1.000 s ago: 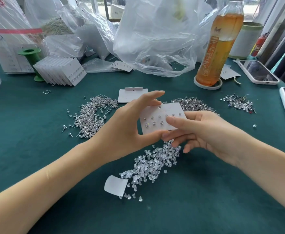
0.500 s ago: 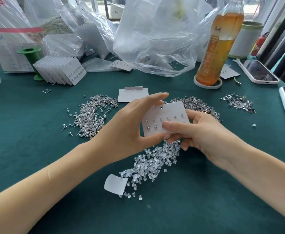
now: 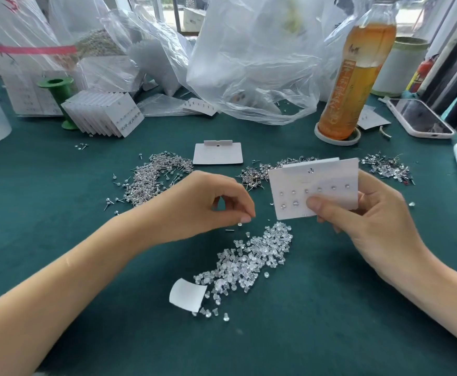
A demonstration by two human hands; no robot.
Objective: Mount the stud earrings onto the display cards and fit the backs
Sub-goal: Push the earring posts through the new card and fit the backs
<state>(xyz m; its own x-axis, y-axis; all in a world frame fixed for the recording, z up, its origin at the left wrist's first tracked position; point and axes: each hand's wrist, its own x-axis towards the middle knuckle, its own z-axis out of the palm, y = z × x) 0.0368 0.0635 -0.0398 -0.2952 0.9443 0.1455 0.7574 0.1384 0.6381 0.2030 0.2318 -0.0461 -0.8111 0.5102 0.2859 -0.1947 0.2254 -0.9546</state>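
Fingertips of the left hand pinch down at a loose stud on the green cloth; whether they grip it, I cannot tell. Right hand holds the display card, thumb pressing its face. Tiny studs slip easily; a tilted card could shed unbacked earrings into the clear backs below.

Layout on the table: a heap of earring backs lies nearest the person, centre, with a paper scrap at its left end. Behind it, stud earring piles lie left, centre and right. A blank card lies between the left and centre piles. Farther back stand stacked cards at left, plastic bags at centre, a bottle and phone at right.
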